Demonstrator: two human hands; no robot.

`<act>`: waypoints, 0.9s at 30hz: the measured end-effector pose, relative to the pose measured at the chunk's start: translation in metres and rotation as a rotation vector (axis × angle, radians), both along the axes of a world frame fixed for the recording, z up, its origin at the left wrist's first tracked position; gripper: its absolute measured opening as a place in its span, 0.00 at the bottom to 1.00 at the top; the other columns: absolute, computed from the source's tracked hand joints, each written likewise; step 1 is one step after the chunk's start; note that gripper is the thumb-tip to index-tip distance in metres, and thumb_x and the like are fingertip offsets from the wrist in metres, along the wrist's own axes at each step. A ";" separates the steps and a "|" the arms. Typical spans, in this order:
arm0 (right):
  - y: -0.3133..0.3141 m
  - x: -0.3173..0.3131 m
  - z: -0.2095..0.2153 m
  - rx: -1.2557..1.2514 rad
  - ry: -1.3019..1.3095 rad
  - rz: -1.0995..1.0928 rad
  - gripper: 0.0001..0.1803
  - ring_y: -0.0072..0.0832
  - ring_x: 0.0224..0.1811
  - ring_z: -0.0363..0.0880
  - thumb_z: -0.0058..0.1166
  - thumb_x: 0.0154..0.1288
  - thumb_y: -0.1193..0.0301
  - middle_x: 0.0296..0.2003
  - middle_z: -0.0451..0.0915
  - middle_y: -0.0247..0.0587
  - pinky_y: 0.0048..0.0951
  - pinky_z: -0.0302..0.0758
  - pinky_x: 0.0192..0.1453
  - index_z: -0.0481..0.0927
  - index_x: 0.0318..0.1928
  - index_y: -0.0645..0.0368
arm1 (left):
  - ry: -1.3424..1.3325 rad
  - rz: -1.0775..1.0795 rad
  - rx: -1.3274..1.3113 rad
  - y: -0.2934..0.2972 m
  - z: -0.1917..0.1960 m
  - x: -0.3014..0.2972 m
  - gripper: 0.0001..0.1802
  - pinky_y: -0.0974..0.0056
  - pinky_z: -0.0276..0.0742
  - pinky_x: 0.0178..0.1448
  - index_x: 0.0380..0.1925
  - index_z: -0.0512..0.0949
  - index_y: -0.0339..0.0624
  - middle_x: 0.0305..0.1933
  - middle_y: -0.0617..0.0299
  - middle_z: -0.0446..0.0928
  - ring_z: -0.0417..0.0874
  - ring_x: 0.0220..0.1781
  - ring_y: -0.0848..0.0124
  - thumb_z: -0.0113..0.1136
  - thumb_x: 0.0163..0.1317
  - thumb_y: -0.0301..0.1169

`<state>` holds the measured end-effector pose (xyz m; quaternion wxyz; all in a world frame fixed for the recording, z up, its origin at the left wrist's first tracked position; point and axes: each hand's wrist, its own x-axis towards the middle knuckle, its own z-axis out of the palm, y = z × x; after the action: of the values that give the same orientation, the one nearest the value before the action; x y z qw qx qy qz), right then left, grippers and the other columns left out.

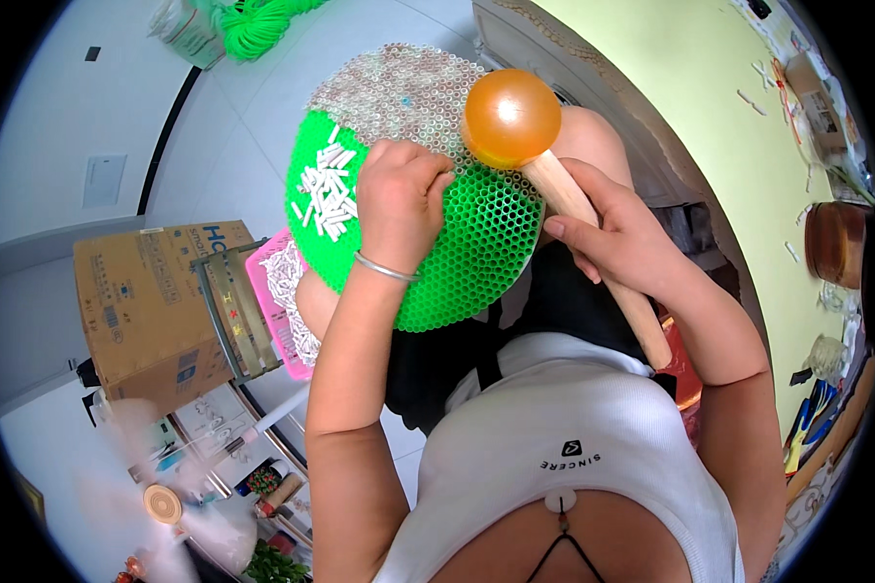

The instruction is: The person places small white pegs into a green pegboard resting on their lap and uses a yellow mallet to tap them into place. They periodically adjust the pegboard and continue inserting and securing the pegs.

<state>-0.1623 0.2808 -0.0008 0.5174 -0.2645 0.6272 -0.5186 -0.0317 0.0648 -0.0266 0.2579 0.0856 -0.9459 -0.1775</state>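
Note:
A round green honeycomb disc point(467, 262) of small open cells lies across my lap. Its far part is packed with pale tube ends point(389, 92). Loose short white tubes point(329, 194) are heaped on its left side. My left hand point(399, 199) is closed over the disc beside the packed cells, fingertips pinched together; whatever is between them is too hidden to name. My right hand point(617, 228) wraps the wooden handle of a mallet with a round, glossy orange head point(511, 117). That head is raised at the disc's far right edge, covering some cells behind it.
A pink basket point(280, 335) full of white tubes stands left of my leg, by a metal-framed chair point(226, 306) and a cardboard box point(151, 311). A pale green table point(690, 87) runs along the right. Green cord point(258, 24) lies at the far left; a fan point(165, 503) is lower left.

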 end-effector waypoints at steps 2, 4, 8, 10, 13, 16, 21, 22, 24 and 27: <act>0.000 0.001 0.001 -0.002 0.005 -0.001 0.27 0.16 0.16 0.68 0.55 0.70 0.71 0.29 0.75 0.33 0.20 0.68 0.20 0.64 0.66 0.61 | -0.007 -0.027 -0.050 -0.001 0.002 -0.002 0.08 0.57 0.74 0.40 0.26 0.83 0.41 0.28 0.59 0.78 0.78 0.35 0.58 0.71 0.43 0.21; -0.001 0.003 0.002 -0.007 0.016 -0.004 0.27 0.16 0.16 0.69 0.55 0.70 0.71 0.29 0.75 0.33 0.20 0.68 0.20 0.64 0.66 0.61 | -0.017 -0.023 -0.103 -0.001 -0.003 -0.002 0.08 0.57 0.74 0.39 0.25 0.82 0.41 0.27 0.59 0.78 0.77 0.34 0.58 0.71 0.43 0.21; -0.002 0.007 0.008 -0.014 -0.007 -0.030 0.26 0.17 0.16 0.69 0.54 0.71 0.71 0.29 0.76 0.34 0.20 0.68 0.20 0.64 0.66 0.62 | -0.063 0.054 -0.195 0.002 -0.007 0.001 0.07 0.56 0.74 0.40 0.24 0.84 0.43 0.26 0.60 0.76 0.77 0.35 0.58 0.70 0.42 0.23; -0.004 0.010 0.014 -0.006 -0.022 -0.019 0.27 0.17 0.16 0.70 0.54 0.70 0.71 0.29 0.76 0.34 0.20 0.68 0.20 0.64 0.66 0.62 | -0.003 0.046 -0.036 0.002 -0.003 0.005 0.07 0.56 0.75 0.41 0.27 0.85 0.42 0.27 0.59 0.78 0.79 0.35 0.57 0.69 0.45 0.24; -0.004 0.016 0.036 -0.044 0.055 0.036 0.27 0.17 0.17 0.70 0.55 0.70 0.71 0.28 0.76 0.34 0.21 0.69 0.21 0.64 0.66 0.60 | 0.031 0.174 0.276 -0.001 0.008 0.018 0.08 0.55 0.76 0.42 0.32 0.86 0.40 0.29 0.57 0.80 0.80 0.35 0.56 0.68 0.48 0.24; -0.009 0.023 0.027 -0.243 0.403 0.035 0.27 0.24 0.19 0.76 0.55 0.70 0.69 0.29 0.79 0.42 0.27 0.73 0.24 0.65 0.65 0.60 | 0.040 0.350 0.229 -0.031 0.012 0.038 0.08 0.54 0.77 0.44 0.33 0.86 0.38 0.30 0.54 0.81 0.81 0.36 0.54 0.67 0.51 0.23; -0.025 0.017 0.020 0.115 0.350 0.149 0.22 0.28 0.17 0.76 0.53 0.72 0.68 0.26 0.79 0.46 0.31 0.73 0.23 0.67 0.61 0.61 | -0.176 0.418 -0.077 -0.070 0.012 0.063 0.07 0.55 0.78 0.45 0.33 0.86 0.39 0.33 0.52 0.81 0.82 0.38 0.55 0.66 0.52 0.24; -0.025 0.017 0.020 0.090 0.292 0.109 0.22 0.25 0.17 0.74 0.53 0.72 0.68 0.26 0.78 0.43 0.29 0.72 0.22 0.67 0.62 0.61 | -0.192 0.383 -0.100 -0.071 0.009 0.063 0.07 0.56 0.78 0.45 0.33 0.86 0.39 0.33 0.52 0.82 0.82 0.38 0.55 0.67 0.52 0.24; -0.018 0.015 0.018 0.047 0.181 0.021 0.22 0.21 0.15 0.70 0.53 0.72 0.68 0.26 0.75 0.38 0.24 0.69 0.19 0.67 0.62 0.62 | -0.215 0.359 -0.119 -0.070 0.003 0.056 0.08 0.55 0.77 0.45 0.34 0.86 0.42 0.35 0.54 0.81 0.82 0.40 0.55 0.68 0.51 0.25; -0.010 0.013 0.015 0.032 0.062 -0.046 0.23 0.17 0.14 0.68 0.53 0.72 0.69 0.27 0.74 0.34 0.21 0.67 0.17 0.66 0.63 0.62 | -0.191 0.418 -0.211 -0.068 0.007 0.041 0.09 0.56 0.77 0.45 0.34 0.86 0.44 0.34 0.55 0.80 0.81 0.39 0.55 0.68 0.50 0.25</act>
<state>-0.1496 0.2711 0.0145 0.4899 -0.2575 0.6570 -0.5119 0.0093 -0.0031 -0.0194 0.2062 0.2684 -0.9409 -0.0114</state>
